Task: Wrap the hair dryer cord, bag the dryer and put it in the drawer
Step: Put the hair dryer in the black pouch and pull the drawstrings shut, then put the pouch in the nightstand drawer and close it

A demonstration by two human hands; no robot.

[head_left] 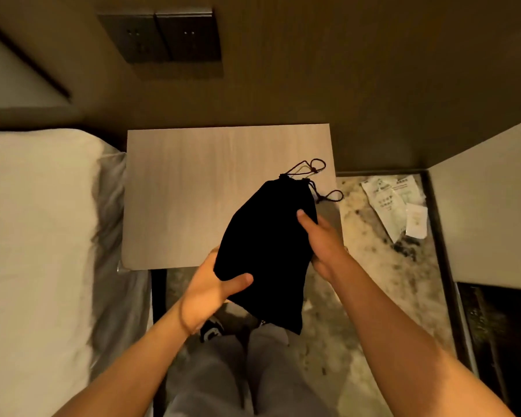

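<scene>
The left hand (206,291) grips the lower left edge of the black drawstring bag (268,251), thumb closed over the fabric. The bag is held above the front edge of the bedside table (193,191). Its long axis is diagonal, with the cinched mouth pointing up-right. The right hand (322,242) clasps its right side.

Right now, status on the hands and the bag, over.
Left hand and right hand both gripping black drawstring bag, held above nightstand. Bag cinched, cords loose. Drawer not visible.
</scene>
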